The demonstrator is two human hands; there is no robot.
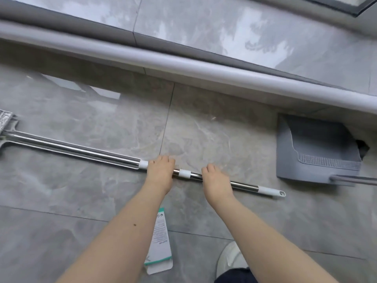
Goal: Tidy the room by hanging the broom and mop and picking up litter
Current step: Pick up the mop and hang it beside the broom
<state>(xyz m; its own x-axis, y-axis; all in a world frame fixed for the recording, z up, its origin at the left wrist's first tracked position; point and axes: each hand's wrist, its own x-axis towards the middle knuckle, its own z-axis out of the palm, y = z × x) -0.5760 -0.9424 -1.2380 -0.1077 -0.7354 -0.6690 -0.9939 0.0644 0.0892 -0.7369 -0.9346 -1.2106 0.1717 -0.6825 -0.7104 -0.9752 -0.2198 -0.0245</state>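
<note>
Steel mop handle [81, 149] lies flat across the grey tiled floor [204, 123]. Your left hand [160, 172] and right hand [216, 183] both curl around it (either side of a white collar [184, 173]). A grey dustpan [314, 148] lies right; a paper label [160, 242] lies between your forearms.

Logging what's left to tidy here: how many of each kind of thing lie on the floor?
Mop: 1, both hands on its handle
Dustpan: 1
Paper litter: 1
Total: 3
</note>
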